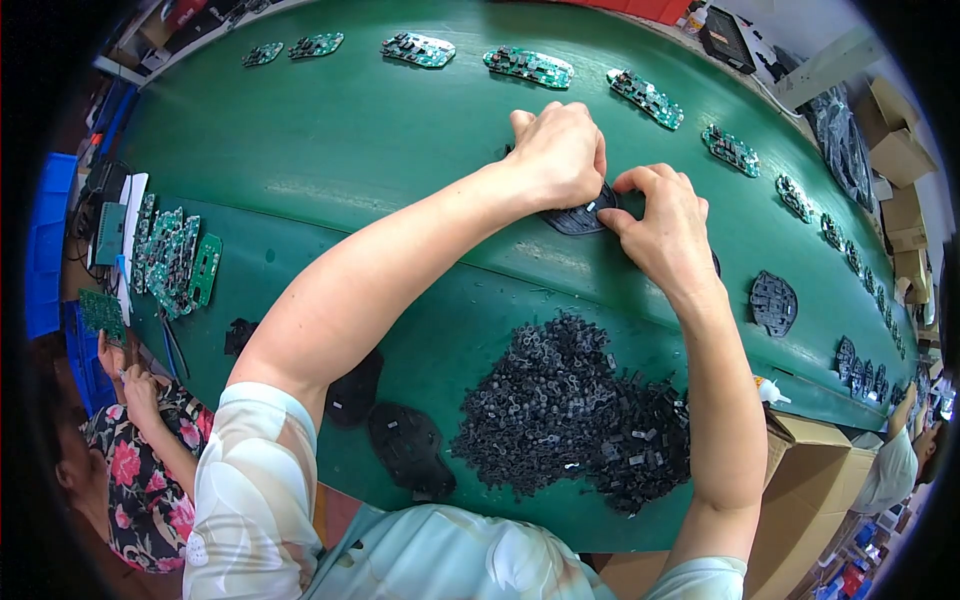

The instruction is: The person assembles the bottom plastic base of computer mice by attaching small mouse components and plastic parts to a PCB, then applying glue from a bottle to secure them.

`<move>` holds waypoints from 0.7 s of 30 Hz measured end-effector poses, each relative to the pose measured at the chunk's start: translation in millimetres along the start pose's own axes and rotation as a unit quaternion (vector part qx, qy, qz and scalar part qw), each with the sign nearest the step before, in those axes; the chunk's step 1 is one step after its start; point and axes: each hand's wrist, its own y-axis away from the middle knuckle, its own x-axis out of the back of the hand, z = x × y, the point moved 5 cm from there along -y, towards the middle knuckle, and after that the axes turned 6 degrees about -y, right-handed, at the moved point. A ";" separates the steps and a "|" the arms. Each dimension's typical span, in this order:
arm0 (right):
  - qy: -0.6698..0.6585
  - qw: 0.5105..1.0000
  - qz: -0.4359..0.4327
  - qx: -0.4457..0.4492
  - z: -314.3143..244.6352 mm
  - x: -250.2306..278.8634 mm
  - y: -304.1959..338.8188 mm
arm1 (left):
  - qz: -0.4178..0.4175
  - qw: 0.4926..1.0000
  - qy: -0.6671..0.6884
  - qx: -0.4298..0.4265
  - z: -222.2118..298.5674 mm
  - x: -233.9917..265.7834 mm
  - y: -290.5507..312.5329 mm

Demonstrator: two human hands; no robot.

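Note:
A black plastic shell (578, 220) lies on the green belt under my two hands. My left hand (562, 155) is closed over its far side, fingers curled down, and what they pinch is hidden. At the shell's right edge, the thumb and fingers of my right hand (662, 222) grip the rim. In front of me is a large heap of small black plastic parts (555, 390), with darker block-like pieces (650, 435) at its right. More black shells (408, 447) lie left of the heap, one partly behind my left arm.
Green circuit boards (528, 67) stand in a curved row along the belt's far side. Another black shell (774, 303) lies to the right. Boards are piled (172, 255) at left, near a co-worker's hands (135, 380). A cardboard box (815, 480) stands beside my right arm.

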 end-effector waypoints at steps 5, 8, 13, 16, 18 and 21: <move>-0.006 1.000 0.020 0.004 4.9 0.0 -3.0 | 0.036 0.999 -0.001 0.008 3.6 -0.8 5.3; -0.039 0.996 -0.015 -0.077 12.2 -2.1 -14.8 | 0.056 0.998 -0.007 0.036 4.7 -0.6 5.9; -0.106 0.983 -0.033 -0.147 26.5 -3.6 -24.0 | 0.030 0.995 0.002 0.095 5.1 -4.7 1.1; -0.118 0.979 -0.045 -0.162 29.7 -3.1 -26.4 | 0.030 0.993 0.000 0.110 6.6 -4.4 0.2; -0.118 0.977 -0.054 -0.168 31.3 -2.3 -28.4 | 0.030 0.993 -0.008 0.117 6.3 -5.8 -1.5; -0.122 0.973 -0.081 -0.181 33.3 -3.1 -32.6 | 0.026 0.991 -0.018 0.129 5.4 -7.5 -3.5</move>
